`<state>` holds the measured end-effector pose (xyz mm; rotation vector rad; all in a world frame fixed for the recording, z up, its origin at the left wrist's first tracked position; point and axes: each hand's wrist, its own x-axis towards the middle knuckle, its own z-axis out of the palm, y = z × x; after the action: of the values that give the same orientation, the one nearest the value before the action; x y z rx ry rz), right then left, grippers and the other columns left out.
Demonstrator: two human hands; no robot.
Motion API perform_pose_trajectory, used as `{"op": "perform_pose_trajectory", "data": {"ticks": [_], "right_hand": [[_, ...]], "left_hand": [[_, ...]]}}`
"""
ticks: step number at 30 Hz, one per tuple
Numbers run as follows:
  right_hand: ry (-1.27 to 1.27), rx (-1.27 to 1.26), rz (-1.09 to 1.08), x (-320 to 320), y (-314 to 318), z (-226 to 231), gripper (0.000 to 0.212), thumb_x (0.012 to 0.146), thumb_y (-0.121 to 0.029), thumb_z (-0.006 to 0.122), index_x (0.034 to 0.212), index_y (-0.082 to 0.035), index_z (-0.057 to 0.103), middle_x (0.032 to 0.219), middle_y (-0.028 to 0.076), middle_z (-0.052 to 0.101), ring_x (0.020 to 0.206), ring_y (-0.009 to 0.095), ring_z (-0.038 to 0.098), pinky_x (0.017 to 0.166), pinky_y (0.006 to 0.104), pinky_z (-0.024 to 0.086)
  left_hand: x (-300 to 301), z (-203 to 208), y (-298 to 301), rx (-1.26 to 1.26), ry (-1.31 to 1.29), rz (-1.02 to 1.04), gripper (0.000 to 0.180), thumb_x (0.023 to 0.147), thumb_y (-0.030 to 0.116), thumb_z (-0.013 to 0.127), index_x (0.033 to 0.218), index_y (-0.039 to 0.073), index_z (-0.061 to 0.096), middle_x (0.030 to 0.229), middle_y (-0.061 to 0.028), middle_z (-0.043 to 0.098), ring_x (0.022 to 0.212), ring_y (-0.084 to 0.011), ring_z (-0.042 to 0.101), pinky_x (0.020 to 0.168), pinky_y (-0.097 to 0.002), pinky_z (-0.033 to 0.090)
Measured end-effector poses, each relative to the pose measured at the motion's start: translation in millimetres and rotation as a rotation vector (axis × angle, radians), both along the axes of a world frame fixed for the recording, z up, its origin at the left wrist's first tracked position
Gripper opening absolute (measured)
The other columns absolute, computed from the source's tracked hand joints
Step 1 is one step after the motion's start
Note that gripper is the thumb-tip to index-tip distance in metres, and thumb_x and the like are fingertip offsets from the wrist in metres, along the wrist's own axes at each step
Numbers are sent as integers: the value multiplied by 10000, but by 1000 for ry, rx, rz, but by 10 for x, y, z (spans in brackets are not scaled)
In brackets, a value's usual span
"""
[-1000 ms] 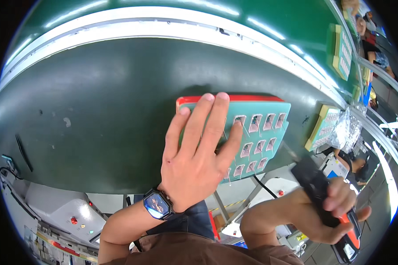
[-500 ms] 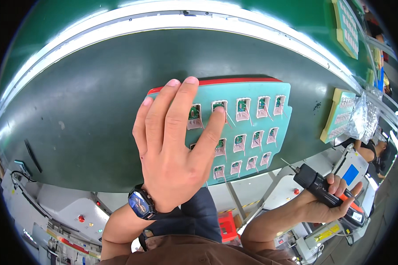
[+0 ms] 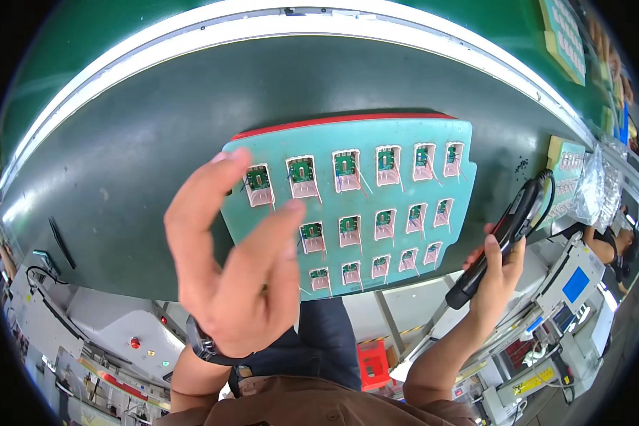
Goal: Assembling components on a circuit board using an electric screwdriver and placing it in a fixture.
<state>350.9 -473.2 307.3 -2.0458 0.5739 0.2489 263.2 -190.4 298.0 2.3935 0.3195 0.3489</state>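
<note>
A teal foam tray [image 3: 397, 202] with a red far edge lies on the dark green bench. Rows of white plastic housings sit in its pockets, each holding a green circuit board [image 3: 346, 163] with thin wires hanging out. Over the tray's left end, my left hand [image 3: 238, 270] is raised with its fingers apart, slightly blurred and holding nothing that I can see. Part of the tray's lower left is hidden behind it. To the right of the tray, my right hand [image 3: 500, 273] is wrapped round a black electric screwdriver [image 3: 512, 219]; its nose points down toward me.
More foam trays stand at right, one [image 3: 564, 174] beside a clear plastic bag [image 3: 595, 188]. Black tweezers [image 3: 62, 241] lie at far left. A bright light strip [image 3: 319, 25] crosses the far side. A red stool [image 3: 373, 363] stands below the bench. A co-worker [image 3: 610, 245] is at far right.
My left hand has lifted off the tray and moved left, uncovering more housings. My right hand has risen and turned the screwdriver so its nose now points downward.
</note>
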Motion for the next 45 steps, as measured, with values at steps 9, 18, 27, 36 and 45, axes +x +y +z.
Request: {"op": "perform_pose_trajectory", "data": {"ticks": [9,18,27,36,45], "right_hand": [[-191,-21,-36,18,-8,-129,247,907,-87,597,1117,-4,497,978,108,618,546,128,545,460,277,468],[-278,-612,383,47,-143,-241,467,846,-144,712,1248,3,524,940,58,586,715,140,541,616,258,439],[-238,-556,338,94,-126,-314,586,843,-198,727,1336,5,482,1102,68,550,944,165,532,766,290,426],[-626,-757,413,-10,-3,-312,556,852,-101,679,1351,-2,452,1282,151,514,1174,244,489,951,364,394],[-141,-53,607,110,370,-190,255,936,-59,573,1170,42,582,934,76,657,784,89,575,729,236,476]], "left_hand": [[-275,-208,-29,-371,20,341,408,879,15,548,1278,-51,491,1187,-192,549,1077,-252,560,912,-347,451],[-342,-120,-69,-683,247,389,327,939,72,572,1230,-68,524,976,-88,644,853,-102,615,771,-235,519],[-433,-72,21,-899,380,366,186,941,83,604,1032,-79,586,896,-23,620,791,-39,538,695,-173,423],[-443,-112,-36,-899,323,394,195,939,92,614,1032,-78,594,871,-9,602,776,-33,509,695,-170,407],[-464,-125,-66,-948,283,427,222,934,84,620,1077,-84,600,920,-35,639,826,-52,564,753,-188,449]]}}
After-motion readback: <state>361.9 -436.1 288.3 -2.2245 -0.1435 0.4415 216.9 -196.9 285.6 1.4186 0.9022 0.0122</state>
